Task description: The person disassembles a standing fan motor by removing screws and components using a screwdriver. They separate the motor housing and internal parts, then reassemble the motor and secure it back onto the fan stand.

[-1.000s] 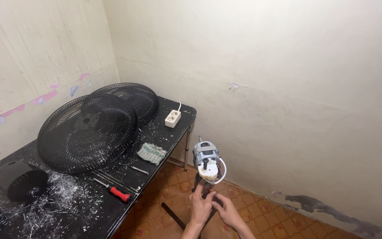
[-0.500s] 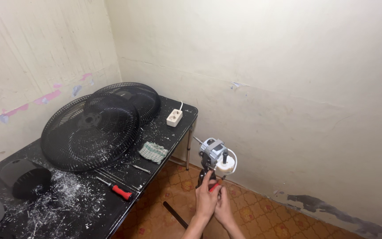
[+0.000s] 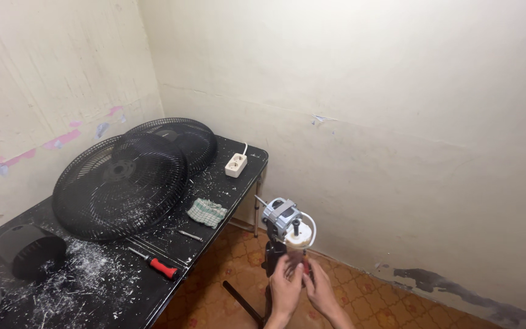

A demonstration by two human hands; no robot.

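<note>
Fingers of the left hand [image 3: 285, 286] were curled round the black stand neck [image 3: 273, 256] just under the fan motor [image 3: 282, 214]; right hand [image 3: 321, 287] fingers were closed on sth small & red beside it, poss. a tool handle, too hidden to tell. Motor sat bare atop the stand, over the tiled floor, just off the table's corner. Looked like mid-step work on the neck joint below the motor. Next move would likely need a steady left grip while the right works. On the black table [image 3: 238, 183]: two fan grilles [image 3: 123, 183], red-handled screwdriver [image 3: 156, 264], checked rag [image 3: 207, 212], white power strip [image 3: 235, 164].
</note>
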